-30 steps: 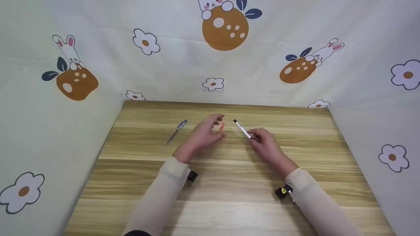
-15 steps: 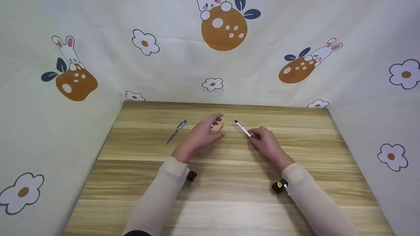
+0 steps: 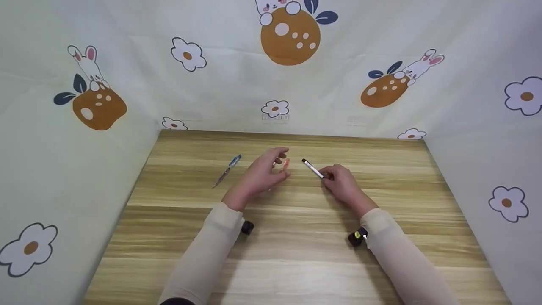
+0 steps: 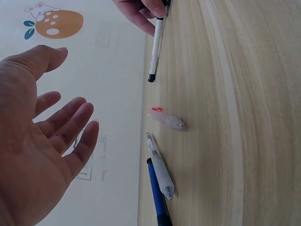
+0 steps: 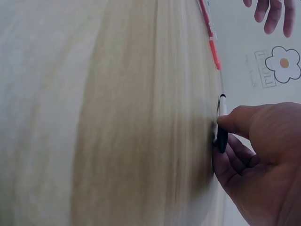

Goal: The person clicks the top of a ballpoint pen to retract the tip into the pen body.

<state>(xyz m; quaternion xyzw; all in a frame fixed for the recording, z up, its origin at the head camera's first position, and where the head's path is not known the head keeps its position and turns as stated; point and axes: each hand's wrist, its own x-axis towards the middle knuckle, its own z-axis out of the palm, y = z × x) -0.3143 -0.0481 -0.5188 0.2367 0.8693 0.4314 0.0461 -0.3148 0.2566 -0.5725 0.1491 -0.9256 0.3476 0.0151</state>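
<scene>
My right hand (image 3: 345,184) pinches the black end of a white pen (image 3: 314,169) between thumb and fingers, low over the wood. The pen's other black tip points away and to the left. My left hand (image 3: 259,173) is held with fingers spread and nothing in its grasp, as the left wrist view also shows. Below it, partly hidden in the head view, lies a pen with a red clip (image 4: 167,118). A white pen (image 4: 161,173) lies beside that one, covered by the left hand from the head. Farther left is a blue pen (image 3: 227,171), lying slanted.
The wood-grain table (image 3: 279,262) ends at a pale cloth wall (image 3: 228,93) printed with rabbits, oranges and flowers. The same cloth stands along the left and right sides. A small black camera sits at each wrist.
The far tip of the white pen has dipped slightly toward the table. My right wrist and forearm have shifted a little to the left. The left hand is nearly still.
</scene>
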